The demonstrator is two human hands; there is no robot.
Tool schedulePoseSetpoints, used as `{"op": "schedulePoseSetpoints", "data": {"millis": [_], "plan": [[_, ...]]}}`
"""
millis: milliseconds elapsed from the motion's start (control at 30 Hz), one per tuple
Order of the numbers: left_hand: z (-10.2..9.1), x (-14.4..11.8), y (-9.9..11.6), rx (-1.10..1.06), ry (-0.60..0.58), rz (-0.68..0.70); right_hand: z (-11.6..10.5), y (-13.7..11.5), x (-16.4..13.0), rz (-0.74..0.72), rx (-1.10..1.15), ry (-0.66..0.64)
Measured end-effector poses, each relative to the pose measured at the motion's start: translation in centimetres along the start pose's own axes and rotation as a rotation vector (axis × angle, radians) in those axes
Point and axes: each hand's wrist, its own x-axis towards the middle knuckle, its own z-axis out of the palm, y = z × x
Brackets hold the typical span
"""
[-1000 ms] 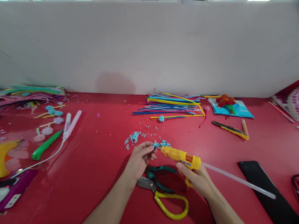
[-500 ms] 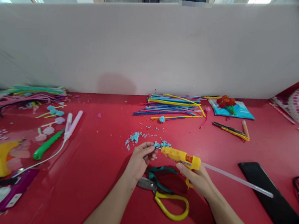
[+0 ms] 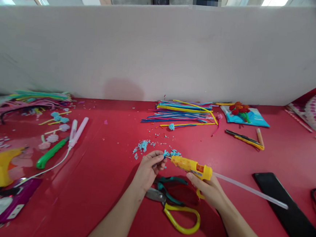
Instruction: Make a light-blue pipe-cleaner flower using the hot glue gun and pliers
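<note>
A small blue fuzzy piece (image 3: pixel 166 154) sits pinched in the left hand (image 3: pixel 148 169), fingertips pressed together, apparently touching the nozzle of the yellow glue gun (image 3: pixel 192 165) gripped by the right hand (image 3: pixel 208 190), above yellow-handled scissors (image 3: pixel 176 209) on the red table (image 3: pixel 100 187).

I am finding no text that I can read here. The yellow glue gun (image 3: pixel 191 166) is carrying a dark label strip along its barrel, but the lettering is showing too small and blurred to make out. The purple pack (image 3: pixel 9 203) at the counter's near left edge is bearing white patches, and no words on them are coming through.
</note>
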Motion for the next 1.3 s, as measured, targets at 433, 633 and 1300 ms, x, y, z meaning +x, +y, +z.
{"op": "schedulePoseSetpoints", "data": {"millis": [433,633,1300], "plan": [[0.0,0.0,0.1,0.027,-0.017,0.033,-0.3,1.1,0.6,-0.027,-0.243,0.132],[-0.1,0.3,0.1,0.033,-0.028,0.037,-2.8,1.9,2.2,0.143,-0.421,0.219],[0.2,0.2,0.6,0.009,-0.067,0.078,-0.6,-1.3,2.4,0.056,-1.218,0.099]]}}
